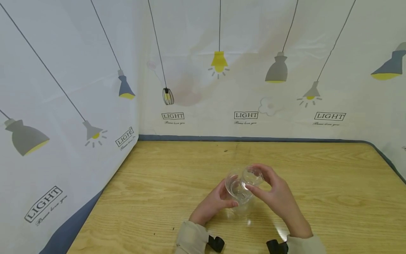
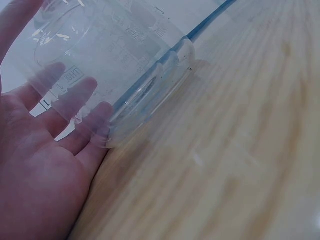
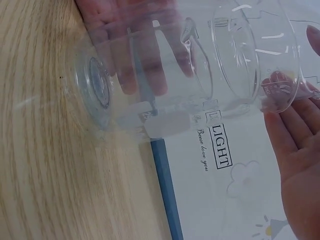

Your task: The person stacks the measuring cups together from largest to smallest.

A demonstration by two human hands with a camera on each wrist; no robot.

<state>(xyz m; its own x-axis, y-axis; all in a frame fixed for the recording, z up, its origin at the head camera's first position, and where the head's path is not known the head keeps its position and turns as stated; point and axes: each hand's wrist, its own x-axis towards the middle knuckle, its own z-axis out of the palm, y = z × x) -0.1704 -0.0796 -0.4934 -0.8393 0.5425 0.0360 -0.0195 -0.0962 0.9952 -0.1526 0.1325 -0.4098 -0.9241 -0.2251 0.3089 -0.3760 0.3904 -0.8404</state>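
My left hand (image 1: 215, 199) holds a wide, clear see-through vessel (image 1: 238, 194) from its left side, thumb at the front and fingers behind it. A smaller clear round piece (image 1: 252, 174), cup-like in shape, is pinched between the thumb and fingers of my right hand (image 1: 280, 195). It sits tilted at the vessel's mouth, partly overlapping it. In the left wrist view the fingers show through the vessel's wall (image 2: 125, 50), close to its thick base. From the right wrist, the smaller piece (image 3: 272, 50) appears at the vessel's mouth end; whether it is inside the rim I cannot tell.
Both hands work over a wood-grain table (image 1: 152, 183). A pale cloth (image 1: 203, 106) printed with hanging lamps and the word LIGHT stands along the back and sides, with a blue-grey strip (image 1: 196, 138) at its foot. Light reflections lie on the tabletop.
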